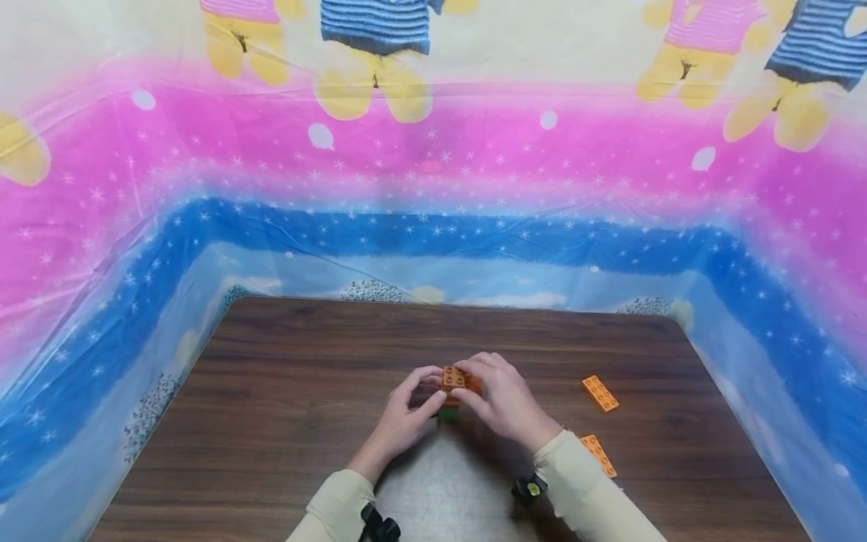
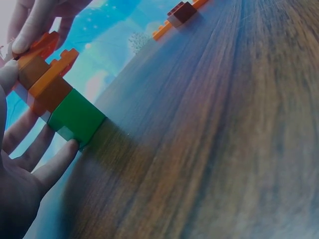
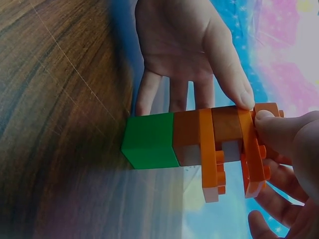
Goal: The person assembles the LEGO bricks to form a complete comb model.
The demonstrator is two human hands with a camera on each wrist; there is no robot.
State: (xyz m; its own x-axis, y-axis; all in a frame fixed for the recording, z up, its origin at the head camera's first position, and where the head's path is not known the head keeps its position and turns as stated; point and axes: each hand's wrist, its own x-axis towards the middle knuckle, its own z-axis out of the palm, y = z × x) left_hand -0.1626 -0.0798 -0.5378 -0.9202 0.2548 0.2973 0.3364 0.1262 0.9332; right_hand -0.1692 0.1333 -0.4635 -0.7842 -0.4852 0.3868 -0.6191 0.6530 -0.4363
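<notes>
A tower of toy building bricks (image 1: 450,399) stands upright on the table in front of me. Its base is a green brick (image 3: 149,142), with brown bricks (image 3: 187,134) and thin orange plates (image 3: 208,164) alternating above; the plates jut out to one side. Topmost is a brown brick (image 1: 453,376) with studs up. My left hand (image 1: 405,418) holds the tower from the left, thumb at the upper orange plate and fingers along the lower bricks. From the right, my right hand (image 1: 504,395) pinches the top brown brick between thumb and fingers.
To the right on the wooden table (image 1: 305,361) lie an orange plate (image 1: 600,393) and, nearer me, another orange plate (image 1: 598,455) partly behind my right sleeve. The left wrist view also shows a loose dark brown brick (image 2: 182,13). A patterned cloth (image 1: 420,233) surrounds the table's back and sides.
</notes>
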